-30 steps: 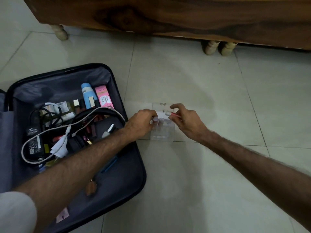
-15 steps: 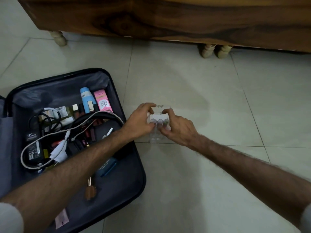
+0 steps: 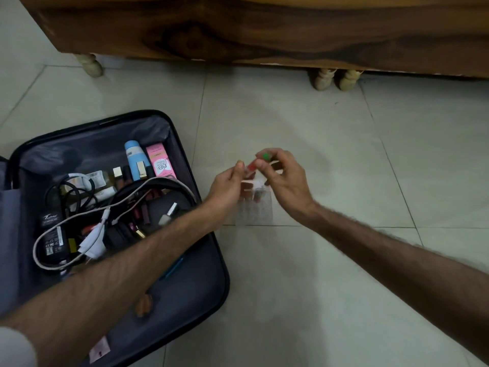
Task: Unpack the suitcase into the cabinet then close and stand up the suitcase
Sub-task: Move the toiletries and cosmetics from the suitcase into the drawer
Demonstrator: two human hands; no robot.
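The dark suitcase (image 3: 201,284) lies open on the floor at the left, holding cables, a black charger (image 3: 53,242), a blue bottle (image 3: 134,161), a pink box (image 3: 160,162) and lipsticks. Right of it a clear plastic organiser (image 3: 255,210) stands on the tiles with small tubes in it. My right hand (image 3: 284,178) pinches a small green-tipped tube (image 3: 265,156) above the organiser. My left hand (image 3: 227,185) holds a small red tube (image 3: 251,165) beside it. The wooden cabinet (image 3: 264,30) runs along the top.
Pale turned cabinet legs (image 3: 324,78) stand on the tiled floor behind the organiser, another leg (image 3: 91,65) at the left. The suitcase's grey fabric lid (image 3: 8,234) lies at the far left edge.
Both hands were down on the organiser; they have lifted above it, each now with a small tube between the fingers.
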